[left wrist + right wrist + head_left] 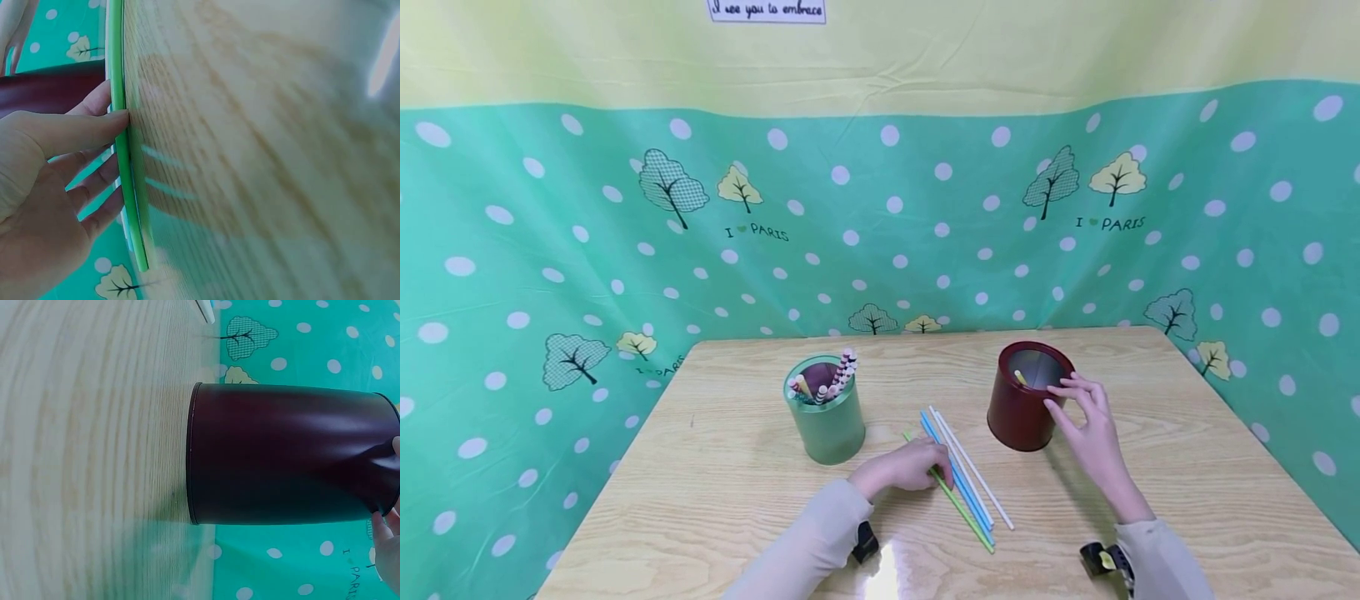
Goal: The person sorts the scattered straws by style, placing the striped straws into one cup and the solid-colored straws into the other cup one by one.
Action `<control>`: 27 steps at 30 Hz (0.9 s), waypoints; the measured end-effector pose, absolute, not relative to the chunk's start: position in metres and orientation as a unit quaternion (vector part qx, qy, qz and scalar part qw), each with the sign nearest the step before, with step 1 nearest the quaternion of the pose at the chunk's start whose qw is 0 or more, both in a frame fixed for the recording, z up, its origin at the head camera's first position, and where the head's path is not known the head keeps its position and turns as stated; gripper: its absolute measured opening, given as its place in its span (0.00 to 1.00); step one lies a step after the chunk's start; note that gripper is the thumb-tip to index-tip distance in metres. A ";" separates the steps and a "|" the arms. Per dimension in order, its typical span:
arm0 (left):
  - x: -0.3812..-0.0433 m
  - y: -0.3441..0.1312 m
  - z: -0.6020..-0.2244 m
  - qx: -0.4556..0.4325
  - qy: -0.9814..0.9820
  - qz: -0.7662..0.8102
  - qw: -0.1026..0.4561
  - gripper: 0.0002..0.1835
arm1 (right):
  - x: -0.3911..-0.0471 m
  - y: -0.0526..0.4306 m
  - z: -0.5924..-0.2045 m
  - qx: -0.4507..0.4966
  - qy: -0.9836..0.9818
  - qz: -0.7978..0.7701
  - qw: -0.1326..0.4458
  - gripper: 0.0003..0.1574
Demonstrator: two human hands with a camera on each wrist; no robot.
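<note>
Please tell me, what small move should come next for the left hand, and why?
Probably raise the thin, straight green stick, perhaps plastic, away from the pale wood-grain table: the left hand pinches it, while the right hand touches the upright, glossy dark-red cylindrical container, perhaps metal, near its rim; a yellow stick shows inside.

we count two hands [917, 465] [1092, 427], two cans [835, 432] [1021, 417]; loose: one green stick [962, 510], two white sticks [974, 472] [962, 468], blue sticks [973, 507] overlapping, number unclear.

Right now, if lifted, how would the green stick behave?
The green stick is probably fairly stiff: it looks straight beyond the left hand. Likely light, being so thin. Its smooth, seemingly round surface may make it apt to roll.
</note>
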State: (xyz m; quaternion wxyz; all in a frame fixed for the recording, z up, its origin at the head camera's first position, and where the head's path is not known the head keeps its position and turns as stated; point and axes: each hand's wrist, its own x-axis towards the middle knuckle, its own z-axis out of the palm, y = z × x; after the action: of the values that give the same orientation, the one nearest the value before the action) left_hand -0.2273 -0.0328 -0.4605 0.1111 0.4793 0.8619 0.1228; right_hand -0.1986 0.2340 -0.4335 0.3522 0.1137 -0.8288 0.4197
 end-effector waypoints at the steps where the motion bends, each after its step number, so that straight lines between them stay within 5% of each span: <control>1: -0.227 -0.033 -0.461 0.479 0.862 0.122 0.112 0.12 | -0.198 0.234 -0.433 0.115 -0.828 0.421 0.353 0.15; 27: -0.226 -0.033 -0.457 0.475 0.866 0.139 0.071 0.09 | -0.197 0.234 -0.433 0.115 -0.829 0.421 0.350 0.15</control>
State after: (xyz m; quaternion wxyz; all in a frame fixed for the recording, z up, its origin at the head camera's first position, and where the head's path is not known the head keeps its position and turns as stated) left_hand -0.2257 -0.0326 -0.4568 0.0708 0.4746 0.8663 0.1387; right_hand -0.1968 0.2339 -0.4326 0.3501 0.1153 -0.8289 0.4208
